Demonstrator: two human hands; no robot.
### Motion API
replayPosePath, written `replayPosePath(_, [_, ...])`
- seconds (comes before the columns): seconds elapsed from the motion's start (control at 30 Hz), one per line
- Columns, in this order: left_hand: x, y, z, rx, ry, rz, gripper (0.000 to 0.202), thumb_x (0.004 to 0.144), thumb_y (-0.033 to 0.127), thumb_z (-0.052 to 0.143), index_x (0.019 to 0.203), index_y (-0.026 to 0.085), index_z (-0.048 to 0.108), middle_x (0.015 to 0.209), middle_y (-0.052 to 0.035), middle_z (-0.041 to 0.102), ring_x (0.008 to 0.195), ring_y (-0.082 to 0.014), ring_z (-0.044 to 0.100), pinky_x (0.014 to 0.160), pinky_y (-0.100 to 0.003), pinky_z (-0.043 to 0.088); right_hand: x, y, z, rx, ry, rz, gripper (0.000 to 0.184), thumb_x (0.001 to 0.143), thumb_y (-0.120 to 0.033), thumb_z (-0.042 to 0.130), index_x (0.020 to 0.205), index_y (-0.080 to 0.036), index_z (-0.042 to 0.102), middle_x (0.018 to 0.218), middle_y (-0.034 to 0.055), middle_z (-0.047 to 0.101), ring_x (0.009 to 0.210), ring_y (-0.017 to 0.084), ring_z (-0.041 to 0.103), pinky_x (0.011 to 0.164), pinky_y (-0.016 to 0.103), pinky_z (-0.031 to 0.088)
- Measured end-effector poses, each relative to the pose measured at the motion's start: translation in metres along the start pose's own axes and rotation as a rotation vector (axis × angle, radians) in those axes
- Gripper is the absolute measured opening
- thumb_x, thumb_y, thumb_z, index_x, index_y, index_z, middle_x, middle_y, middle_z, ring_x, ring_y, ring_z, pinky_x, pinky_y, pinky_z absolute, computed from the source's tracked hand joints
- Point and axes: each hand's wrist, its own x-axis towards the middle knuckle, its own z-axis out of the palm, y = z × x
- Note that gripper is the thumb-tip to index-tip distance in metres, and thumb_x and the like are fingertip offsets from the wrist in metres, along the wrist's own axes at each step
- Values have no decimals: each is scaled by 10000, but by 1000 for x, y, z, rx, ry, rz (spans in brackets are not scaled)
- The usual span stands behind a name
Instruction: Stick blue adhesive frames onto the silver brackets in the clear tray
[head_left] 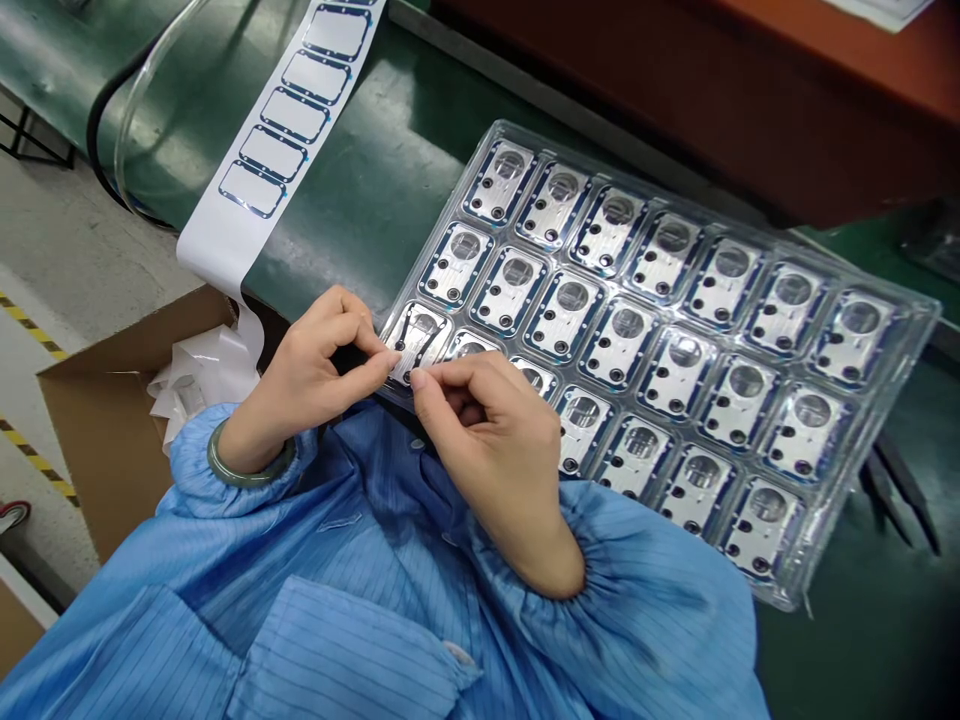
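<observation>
A clear plastic tray holds several rows of metal plates with round lenses and blue-edged seats. My left hand and my right hand meet at the tray's near corner. Both pinch at a metal plate that has a thin dark frame lying over it, and the fingers hide part of it. A white backing strip carrying several dark-outlined rectangular frames runs from the far left down past my left hand.
The tray rests on a green mat. Black tweezers lie to its right. A cardboard box with crumpled white backing stands at the left, above a floor with yellow-black tape. A reddish-brown board runs along the far side.
</observation>
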Motion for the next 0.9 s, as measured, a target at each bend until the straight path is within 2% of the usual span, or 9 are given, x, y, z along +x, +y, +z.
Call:
replayPosePath(0.27, [-1,-3,-3,75,-20,89,77,798,149,665,760,163,600,795,-9,517,757,-119,537,690,-258,468,0,2,2,-14,4,-32,123,840,-163,630,718,-176,626,697,-7,582,561,92,514,537,247,421])
replayPosePath(0.47, [-2,-5,-6,137,-69,136,48,823,184,650,808,166,608,807,-14,517,767,-126,535,684,-263,471,-1,0,-4,-136,-46,-128,113,873,-170,598,775,-180,653,712,8,592,624,114,545,558,247,419])
replayPosePath(0.6, [-2,-5,-6,154,-71,135,48,832,187,638,808,166,601,809,-17,516,772,-130,536,679,-265,473,-2,1,-7,-200,-79,-126,111,876,-183,595,803,-184,678,712,9,580,620,121,547,560,258,413])
replayPosePath(0.9, [-1,-3,-10,141,-122,97,49,843,207,635,819,171,611,815,-16,524,792,-132,549,711,-270,480,-2,7,-4,-264,-61,-164,119,883,-202,594,793,-177,668,723,11,591,633,121,553,551,247,395])
